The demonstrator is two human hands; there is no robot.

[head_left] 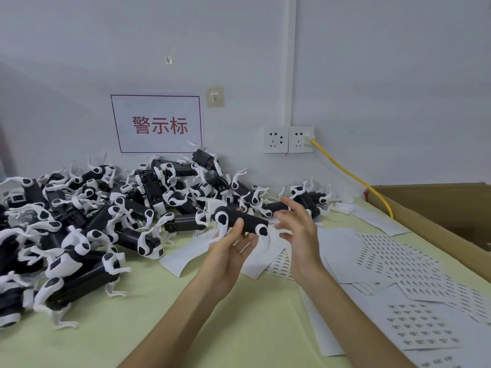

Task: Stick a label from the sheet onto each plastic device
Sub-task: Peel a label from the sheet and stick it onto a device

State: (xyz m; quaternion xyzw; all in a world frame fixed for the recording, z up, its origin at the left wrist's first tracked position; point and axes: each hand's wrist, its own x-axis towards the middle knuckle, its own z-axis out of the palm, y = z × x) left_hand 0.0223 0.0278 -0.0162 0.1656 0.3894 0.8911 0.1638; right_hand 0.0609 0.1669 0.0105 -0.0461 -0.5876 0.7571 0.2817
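Note:
My left hand (230,252) grips a black plastic device (243,221) with white legs, lifted above the table in the middle of the view. The thumb lies over its near side and the fingers curl under it. Just to the device's right, my right hand (297,232) hovers with relaxed, spread fingers, and I cannot tell whether a label is on a fingertip. White label sheets (419,325) with rows of small dark labels lie on the table to the right.
A big pile of several black-and-white devices (79,221) covers the table's left and back. A cardboard box (435,208) stands at the right edge. A yellow cable (353,176) runs from the wall socket (301,139). Pale green tabletop (164,314) lies in front.

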